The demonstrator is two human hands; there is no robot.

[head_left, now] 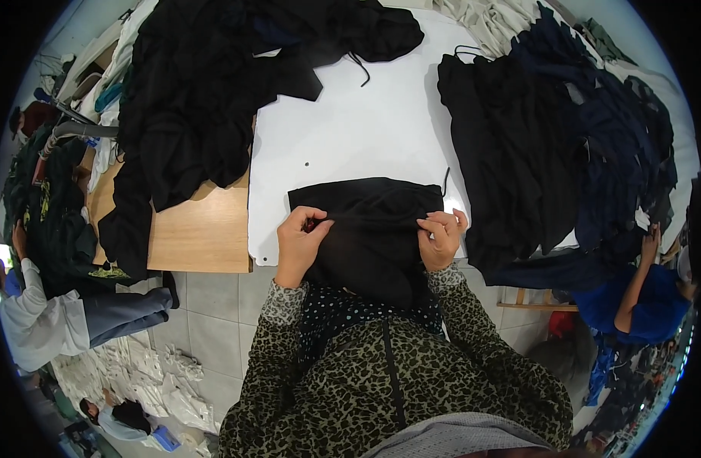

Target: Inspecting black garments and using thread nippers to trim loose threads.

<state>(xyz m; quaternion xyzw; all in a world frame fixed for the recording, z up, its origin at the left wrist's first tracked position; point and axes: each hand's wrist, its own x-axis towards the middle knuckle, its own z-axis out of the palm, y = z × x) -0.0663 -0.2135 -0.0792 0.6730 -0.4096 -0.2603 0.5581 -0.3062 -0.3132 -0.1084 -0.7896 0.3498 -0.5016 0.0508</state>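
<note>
Counting from left to right across my feed, I get one black heap of clothing (186,99), one left hand (299,237), one black garment (366,252), one right hand (440,240), one black stack (511,160) and one navy pile (621,145). I also make out at least four other people: one in dark red (39,116), one in a white top (49,324), one bent low (121,418) and one in blue (644,301).

My wearer's left fingers are closed in a pinch on the garment, with a small reddish spot showing between them, too small for me to identify. The right fingers are also narrowed, gripping the cloth by thumb and fingertips.

The garment is plain black, with soft creases running between the hands. Its far part lies on the near edge of a white board (350,137); the near part hangs over toward the wearer's lap. A short dark cord (446,181) shows at its far right corner.

On the left I see a light wooden tabletop (201,229) beside the board, with pale bundles (137,374) on the floor below. The board carries two small dark spots. Grey floor tiles (213,317) run underneath, and at right a wooden frame (537,305) stands under the navy pile.
</note>
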